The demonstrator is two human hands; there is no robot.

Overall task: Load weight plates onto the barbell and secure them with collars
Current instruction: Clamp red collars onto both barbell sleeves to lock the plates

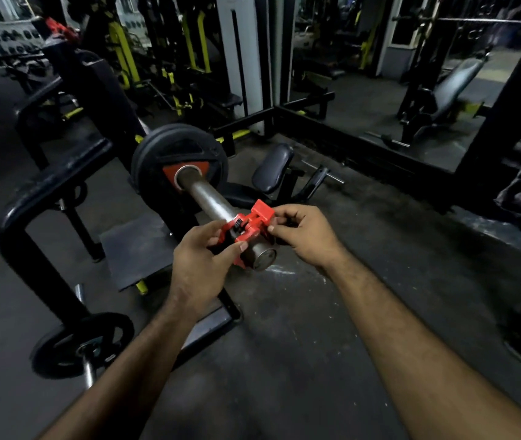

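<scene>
The steel sleeve of the barbell (203, 193) points toward me, its end cap just below my hands. Black weight plates (157, 154) with a red hub sit far up the sleeve. A red clamp collar (251, 225) is around the sleeve near its outer end, well apart from the plates, with its lever flipped up. My left hand (199, 262) grips the collar's left side. My right hand (303, 235) pinches its right side by the lever.
A black bench rack frame (30, 201) stands to the left. A small black plate (83, 344) rests on a low peg at lower left. A padded seat (272, 168) lies on the floor behind the bar. Another red collar (59, 27) sits far back left. Dark floor lies below.
</scene>
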